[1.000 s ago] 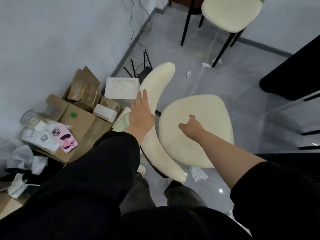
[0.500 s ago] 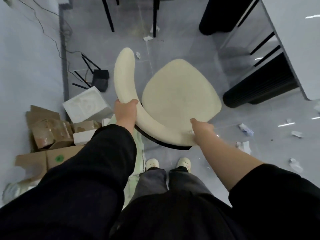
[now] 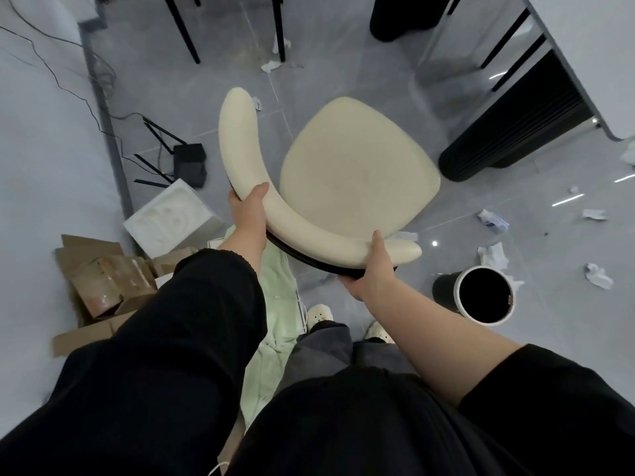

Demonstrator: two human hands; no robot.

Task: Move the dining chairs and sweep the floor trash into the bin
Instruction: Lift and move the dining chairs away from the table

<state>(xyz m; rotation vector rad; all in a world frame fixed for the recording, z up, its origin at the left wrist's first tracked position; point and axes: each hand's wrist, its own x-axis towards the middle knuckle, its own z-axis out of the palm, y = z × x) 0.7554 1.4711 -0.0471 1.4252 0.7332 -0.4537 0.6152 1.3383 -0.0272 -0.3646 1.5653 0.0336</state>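
**Chair (image 3: 359,173) clasped at its backrest by both hands**

Gripping the cream, curved backrest (image 3: 240,146) with the left hand (image 3: 249,209), thumb lying across the top of the pad, fingers curling underneath out of sight. Gripping the same backrest near its right end with the right hand (image 3: 372,273), thumb over the padding, palm cupping the black frame below. Standing just behind the chair, pale shoes (image 3: 319,316) showing close to its rear edge. Looking straight down onto the seat, legs hidden beneath it, so not telling whether the chair is touching the floor.

Looking also at a round bin (image 3: 482,293), white-rimmed and dark inside, standing open behind and to the right of the chair, near the right hand but apart from it. Taking in crumpled paper scraps (image 3: 598,276) lying right of the chair, around and past the bin, and smaller bits (image 3: 270,65) lying ahead of the chair. Noting black chair legs (image 3: 185,32) ahead of the chair, a table (image 3: 584,63) with a dark fluted base ahead and to its right, and to its left a router (image 3: 189,164), a foam block (image 3: 171,218) and cardboard boxes (image 3: 103,280), with a green cloth (image 3: 275,304) behind it.
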